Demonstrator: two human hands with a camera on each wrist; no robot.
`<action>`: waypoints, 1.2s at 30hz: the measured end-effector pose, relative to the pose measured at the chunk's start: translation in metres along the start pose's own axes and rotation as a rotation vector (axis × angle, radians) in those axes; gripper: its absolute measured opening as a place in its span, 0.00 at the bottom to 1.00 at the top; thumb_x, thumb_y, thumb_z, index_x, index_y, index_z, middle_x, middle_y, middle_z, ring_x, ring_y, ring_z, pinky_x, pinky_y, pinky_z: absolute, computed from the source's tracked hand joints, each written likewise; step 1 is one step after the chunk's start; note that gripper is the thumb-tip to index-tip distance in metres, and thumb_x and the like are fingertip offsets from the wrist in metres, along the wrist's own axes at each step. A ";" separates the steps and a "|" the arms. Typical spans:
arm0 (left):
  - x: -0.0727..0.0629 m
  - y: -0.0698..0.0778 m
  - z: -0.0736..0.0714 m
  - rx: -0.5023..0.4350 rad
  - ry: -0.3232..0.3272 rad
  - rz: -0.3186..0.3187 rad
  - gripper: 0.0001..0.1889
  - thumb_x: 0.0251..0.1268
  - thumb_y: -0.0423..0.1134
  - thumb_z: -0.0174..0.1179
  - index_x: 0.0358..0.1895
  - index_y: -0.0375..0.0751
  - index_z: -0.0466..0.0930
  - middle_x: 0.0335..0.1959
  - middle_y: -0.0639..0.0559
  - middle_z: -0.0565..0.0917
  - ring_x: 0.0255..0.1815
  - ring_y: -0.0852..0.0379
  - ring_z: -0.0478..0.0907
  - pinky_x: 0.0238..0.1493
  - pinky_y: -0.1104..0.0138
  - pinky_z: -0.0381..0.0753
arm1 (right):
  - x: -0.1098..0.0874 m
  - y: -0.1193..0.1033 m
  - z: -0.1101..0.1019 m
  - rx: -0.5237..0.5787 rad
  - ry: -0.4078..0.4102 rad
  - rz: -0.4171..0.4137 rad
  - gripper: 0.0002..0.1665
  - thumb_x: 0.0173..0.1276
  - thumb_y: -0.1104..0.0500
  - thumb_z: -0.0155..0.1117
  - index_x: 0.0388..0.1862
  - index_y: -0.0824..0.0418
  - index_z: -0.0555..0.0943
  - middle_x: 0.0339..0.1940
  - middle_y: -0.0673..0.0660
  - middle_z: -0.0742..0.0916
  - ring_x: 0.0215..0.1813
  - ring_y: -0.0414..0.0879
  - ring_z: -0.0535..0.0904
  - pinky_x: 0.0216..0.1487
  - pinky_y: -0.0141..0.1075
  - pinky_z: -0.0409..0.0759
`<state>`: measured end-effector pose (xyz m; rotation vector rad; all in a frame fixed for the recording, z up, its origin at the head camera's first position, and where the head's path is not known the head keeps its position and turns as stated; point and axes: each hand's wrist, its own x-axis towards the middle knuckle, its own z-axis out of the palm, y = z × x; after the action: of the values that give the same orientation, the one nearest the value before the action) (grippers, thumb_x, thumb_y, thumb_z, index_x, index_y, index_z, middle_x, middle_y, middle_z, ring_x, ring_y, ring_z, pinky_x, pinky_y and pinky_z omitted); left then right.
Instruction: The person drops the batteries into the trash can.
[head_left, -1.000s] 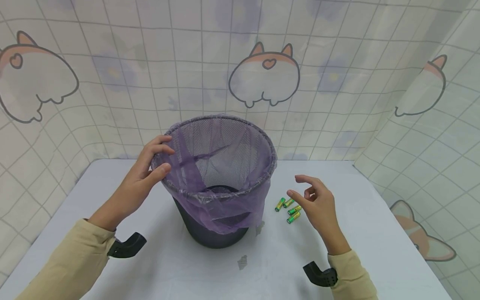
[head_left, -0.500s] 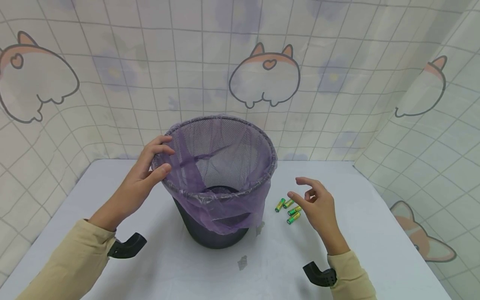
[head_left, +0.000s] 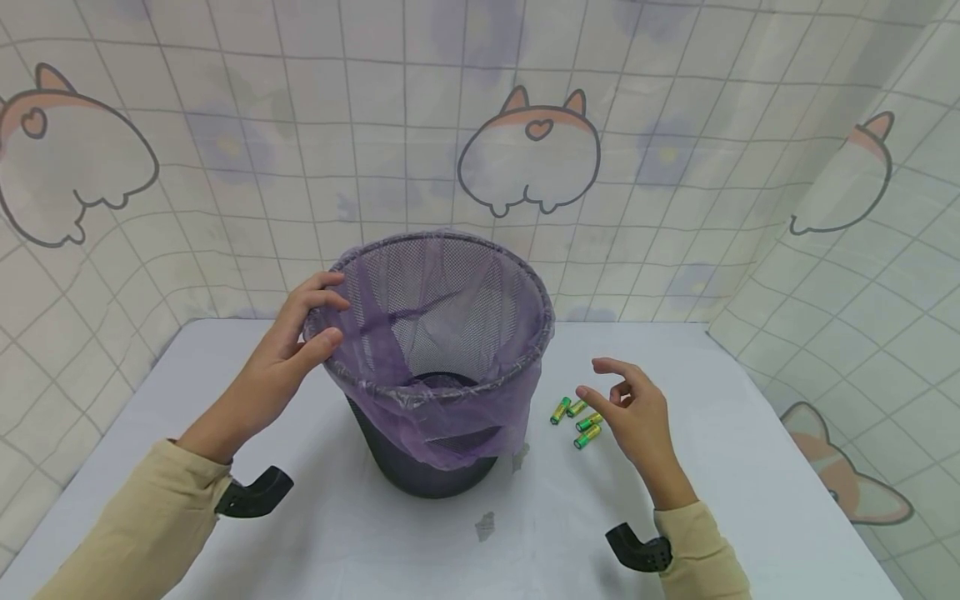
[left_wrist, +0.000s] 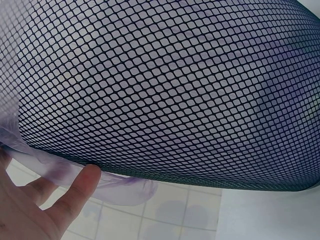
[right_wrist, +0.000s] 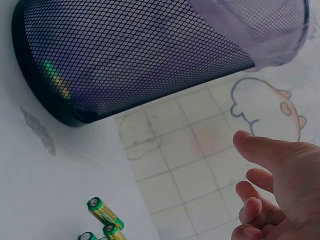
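A black mesh wastebasket [head_left: 408,462] stands upright on the white table, lined with a thin purple bin bag [head_left: 461,433] folded over its rim. My left hand [head_left: 273,367] holds the left side of the lined rim, fingers bent over the edge. In the left wrist view, a fingertip [left_wrist: 87,176] sits against the mesh. Right of the basket lie several green and yellow batteries [head_left: 588,437]. My right hand [head_left: 641,421] hovers beside them with thumb and forefinger apart, holding nothing. A green-yellow object [right_wrist: 57,80] shows through the mesh near the basket's bottom.
Grey worn patches [head_left: 485,525] mark the white table [head_left: 360,550] in front of the basket. Behind and on both sides hangs a checked curtain [head_left: 645,275] with cartoon corgis. Black wrist mounts [head_left: 255,492] project below both sleeves.
My right hand has lowered very slightly beside the batteries. The left hand, basket and batteries stay in place.
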<state>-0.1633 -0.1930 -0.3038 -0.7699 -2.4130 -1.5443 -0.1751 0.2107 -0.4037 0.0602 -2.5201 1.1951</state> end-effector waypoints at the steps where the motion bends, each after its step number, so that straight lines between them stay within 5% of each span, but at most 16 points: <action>1: 0.000 0.000 0.000 0.003 0.000 0.000 0.16 0.73 0.34 0.45 0.60 0.35 0.61 0.76 0.57 0.52 0.77 0.49 0.46 0.61 0.29 0.61 | 0.000 0.001 0.000 -0.002 0.000 0.003 0.27 0.59 0.53 0.73 0.58 0.55 0.79 0.49 0.54 0.83 0.33 0.39 0.67 0.33 0.26 0.67; 36: 0.000 0.000 0.000 0.014 0.005 -0.002 0.16 0.72 0.34 0.45 0.60 0.36 0.61 0.76 0.56 0.52 0.78 0.48 0.45 0.61 0.28 0.60 | 0.002 0.024 0.013 -0.053 -0.011 0.059 0.28 0.58 0.52 0.73 0.57 0.56 0.79 0.51 0.55 0.83 0.35 0.43 0.66 0.32 0.28 0.66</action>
<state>-0.1628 -0.1929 -0.3040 -0.7602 -2.4194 -1.5272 -0.1850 0.2168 -0.4284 -0.0214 -2.5785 1.1525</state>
